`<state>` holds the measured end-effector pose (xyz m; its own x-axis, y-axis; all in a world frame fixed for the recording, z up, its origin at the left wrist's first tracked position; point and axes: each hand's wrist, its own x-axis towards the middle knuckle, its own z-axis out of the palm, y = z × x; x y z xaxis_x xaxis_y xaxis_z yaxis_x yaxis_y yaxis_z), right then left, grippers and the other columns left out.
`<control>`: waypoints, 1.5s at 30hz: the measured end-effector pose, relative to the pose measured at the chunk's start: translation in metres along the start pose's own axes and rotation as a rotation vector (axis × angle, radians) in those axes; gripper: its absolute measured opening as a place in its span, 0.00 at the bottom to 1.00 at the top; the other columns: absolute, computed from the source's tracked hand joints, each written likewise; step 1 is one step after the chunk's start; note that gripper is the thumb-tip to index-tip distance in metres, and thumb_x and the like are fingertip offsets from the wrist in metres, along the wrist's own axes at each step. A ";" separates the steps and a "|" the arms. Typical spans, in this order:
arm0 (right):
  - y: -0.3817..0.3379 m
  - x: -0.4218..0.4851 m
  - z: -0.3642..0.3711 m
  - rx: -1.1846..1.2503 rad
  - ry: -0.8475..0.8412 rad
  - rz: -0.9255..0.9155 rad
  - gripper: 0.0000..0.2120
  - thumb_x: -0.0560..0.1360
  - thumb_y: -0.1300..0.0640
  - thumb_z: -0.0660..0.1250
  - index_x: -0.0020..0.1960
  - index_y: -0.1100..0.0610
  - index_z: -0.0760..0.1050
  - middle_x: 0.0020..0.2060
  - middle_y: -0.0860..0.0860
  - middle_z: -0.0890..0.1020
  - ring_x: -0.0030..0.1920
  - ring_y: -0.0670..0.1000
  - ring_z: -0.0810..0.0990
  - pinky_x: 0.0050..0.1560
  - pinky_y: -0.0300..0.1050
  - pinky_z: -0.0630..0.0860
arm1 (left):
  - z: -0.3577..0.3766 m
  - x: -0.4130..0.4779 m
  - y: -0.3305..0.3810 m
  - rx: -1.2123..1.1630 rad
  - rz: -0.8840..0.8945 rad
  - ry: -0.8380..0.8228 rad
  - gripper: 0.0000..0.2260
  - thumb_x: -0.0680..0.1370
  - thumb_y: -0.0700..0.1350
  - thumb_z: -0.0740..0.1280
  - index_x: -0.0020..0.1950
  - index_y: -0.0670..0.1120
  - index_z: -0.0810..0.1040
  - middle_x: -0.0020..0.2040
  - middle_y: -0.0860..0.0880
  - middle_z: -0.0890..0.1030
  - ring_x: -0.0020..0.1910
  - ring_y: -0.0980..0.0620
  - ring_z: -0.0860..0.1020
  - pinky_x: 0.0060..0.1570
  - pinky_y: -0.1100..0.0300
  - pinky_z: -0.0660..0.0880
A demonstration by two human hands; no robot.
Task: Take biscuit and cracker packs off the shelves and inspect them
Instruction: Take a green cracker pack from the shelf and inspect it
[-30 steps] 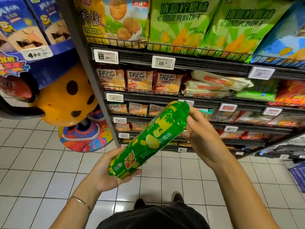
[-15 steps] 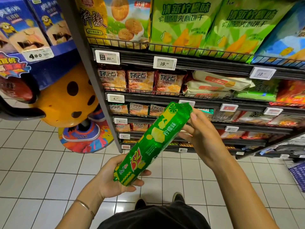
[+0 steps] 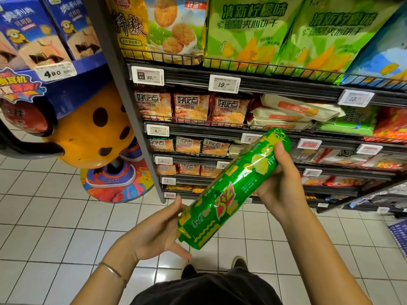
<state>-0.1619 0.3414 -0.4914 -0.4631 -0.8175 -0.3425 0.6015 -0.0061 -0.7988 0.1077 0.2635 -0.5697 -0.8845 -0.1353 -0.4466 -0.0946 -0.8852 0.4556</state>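
Observation:
A long green biscuit pack [image 3: 231,190] with a lemon picture and red "3+2" print is held slanted in front of the shelves, its upper end to the right. My right hand [image 3: 282,183] grips the upper half from the right, thumb laid across the front. My left hand [image 3: 156,232] holds the lower end between thumb and fingers, with the pack's end against the palm. The shelf rack [image 3: 253,84] behind carries rows of biscuit and cracker packs, among them large green bags [image 3: 244,34] on top and small orange packs [image 3: 189,106] below.
Price tags [image 3: 223,83] line the black shelf edges. At the left stands a blue display [image 3: 52,40] with boxed snacks over a large orange spotted figure [image 3: 88,133] on a colourful base. The floor is white tile [image 3: 55,227]. My shoes show at the bottom.
The pack has been rolled about its length, so the red "3+2" print faces up more. My left hand has loosened from a curled grip round the lower end.

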 end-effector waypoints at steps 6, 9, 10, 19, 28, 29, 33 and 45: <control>0.002 0.012 -0.013 -0.093 0.099 0.256 0.34 0.68 0.30 0.73 0.65 0.51 0.79 0.56 0.57 0.87 0.55 0.63 0.87 0.55 0.75 0.79 | 0.008 0.004 0.006 0.263 -0.050 0.003 0.38 0.71 0.73 0.72 0.76 0.54 0.76 0.71 0.37 0.79 0.64 0.34 0.82 0.55 0.48 0.84; 0.012 0.014 -0.011 -0.072 0.111 0.388 0.38 0.64 0.27 0.75 0.66 0.49 0.77 0.54 0.57 0.88 0.52 0.64 0.87 0.57 0.80 0.74 | 0.015 0.009 0.010 0.262 -0.079 -0.058 0.34 0.74 0.74 0.67 0.75 0.58 0.76 0.72 0.42 0.79 0.62 0.34 0.82 0.58 0.44 0.83; 0.016 0.014 -0.011 -0.053 0.121 0.421 0.38 0.63 0.26 0.75 0.66 0.48 0.78 0.54 0.57 0.88 0.52 0.64 0.87 0.57 0.81 0.73 | 0.019 0.012 0.011 0.259 -0.071 -0.036 0.33 0.75 0.72 0.67 0.76 0.57 0.75 0.72 0.43 0.80 0.63 0.35 0.82 0.59 0.43 0.83; 0.027 0.015 -0.009 0.083 0.107 0.616 0.48 0.58 0.22 0.72 0.68 0.52 0.77 0.58 0.61 0.86 0.56 0.68 0.85 0.60 0.78 0.73 | 0.036 0.011 0.024 0.217 -0.046 -0.080 0.23 0.83 0.64 0.56 0.74 0.60 0.76 0.72 0.40 0.78 0.49 0.34 0.87 0.48 0.41 0.86; 0.017 0.012 -0.004 0.108 -0.163 0.422 0.39 0.73 0.30 0.69 0.75 0.53 0.73 0.69 0.60 0.79 0.69 0.64 0.78 0.74 0.69 0.67 | 0.019 0.016 0.013 0.074 0.083 -0.200 0.27 0.79 0.50 0.76 0.76 0.44 0.75 0.71 0.37 0.78 0.65 0.37 0.81 0.61 0.45 0.81; 0.014 0.011 -0.003 0.085 -0.213 0.401 0.37 0.75 0.31 0.66 0.75 0.54 0.73 0.70 0.60 0.79 0.70 0.64 0.77 0.75 0.68 0.66 | 0.017 0.017 0.010 0.104 0.143 -0.172 0.27 0.77 0.47 0.78 0.75 0.43 0.76 0.71 0.37 0.79 0.67 0.38 0.81 0.65 0.46 0.79; 0.012 0.006 0.006 -0.148 -0.256 0.282 0.30 0.78 0.40 0.67 0.75 0.55 0.73 0.68 0.58 0.81 0.70 0.62 0.78 0.73 0.71 0.67 | 0.017 0.020 0.015 0.269 0.304 0.011 0.30 0.72 0.45 0.83 0.71 0.43 0.78 0.69 0.35 0.80 0.65 0.36 0.82 0.61 0.46 0.81; 0.028 -0.005 -0.001 -0.548 -0.392 0.070 0.25 0.71 0.56 0.78 0.67 0.55 0.77 0.62 0.55 0.85 0.63 0.58 0.84 0.65 0.59 0.78 | 0.035 0.033 0.022 0.246 0.780 0.323 0.43 0.65 0.26 0.74 0.78 0.44 0.64 0.70 0.39 0.80 0.66 0.39 0.81 0.55 0.50 0.82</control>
<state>-0.1438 0.3464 -0.5123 -0.1031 -0.9544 -0.2802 0.1566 0.2626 -0.9521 0.0603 0.2551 -0.5471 -0.5690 -0.8138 -0.1179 0.3538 -0.3717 0.8583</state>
